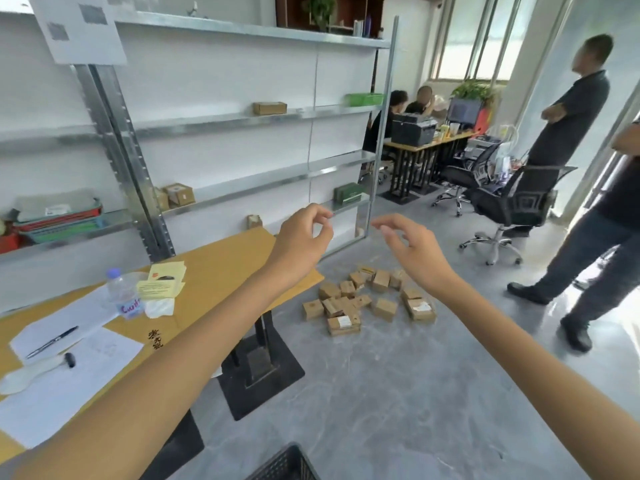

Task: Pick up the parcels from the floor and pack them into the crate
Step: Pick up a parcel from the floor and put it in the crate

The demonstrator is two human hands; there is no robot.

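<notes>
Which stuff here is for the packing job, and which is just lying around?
For the job: small brown cardboard parcels on the floor; black plastic mesh crate; left hand and right hand, both empty.
Just lying about: clear plastic water bottle, black pen, yellow paper slips, black office chair.

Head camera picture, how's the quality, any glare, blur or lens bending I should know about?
Head view: the windows are blown out white and put a sheen on the floor at right; the wide lens leans and bows the shelf upright; the parcels read fairly clearly, the left hand, right hand and green tray look slightly soft; the crate is cropped by the bottom edge.
</notes>
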